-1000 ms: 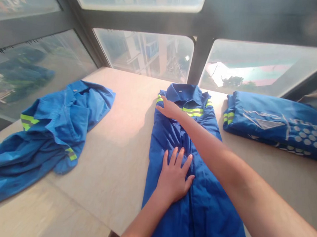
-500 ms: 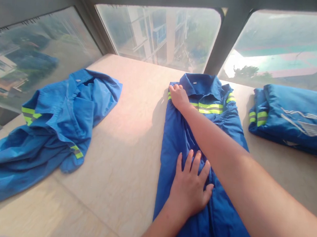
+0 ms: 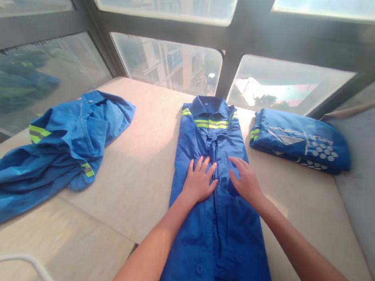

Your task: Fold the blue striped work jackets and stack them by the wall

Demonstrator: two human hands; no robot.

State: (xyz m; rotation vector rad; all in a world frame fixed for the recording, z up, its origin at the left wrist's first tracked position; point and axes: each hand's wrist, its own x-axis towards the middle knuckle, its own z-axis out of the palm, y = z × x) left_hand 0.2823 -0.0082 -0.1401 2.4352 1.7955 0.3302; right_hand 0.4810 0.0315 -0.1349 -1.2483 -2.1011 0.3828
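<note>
A dark blue work jacket [image 3: 194, 230] with yellow-green reflective stripes lies on the pale stone ledge, its collar toward the window and its sides tucked under into a long narrow shape. Flat on the middle of its front, left of the zip line, rests my left hand [image 3: 200, 180] with the fingers spread. On the other side of that line, my right hand [image 3: 244, 177] is at the fabric with thumb and fingers apart, holding nothing. Whether its fingertips touch the cloth I cannot tell.
A crumpled blue jacket [image 3: 77, 133] lies to the left on the ledge [image 3: 134, 166]. At the back right sits a folded blue garment [image 3: 294, 140] with white print, near the wall [image 3: 367, 177]. Windows [image 3: 169, 62] line the back. A white cable [image 3: 24, 258] curves at the lower left.
My right hand has left the jacket's left shoulder and come back to its right front. My left hand stays flat on the front. The view has shifted, showing the jacket's hem and the wall.
</note>
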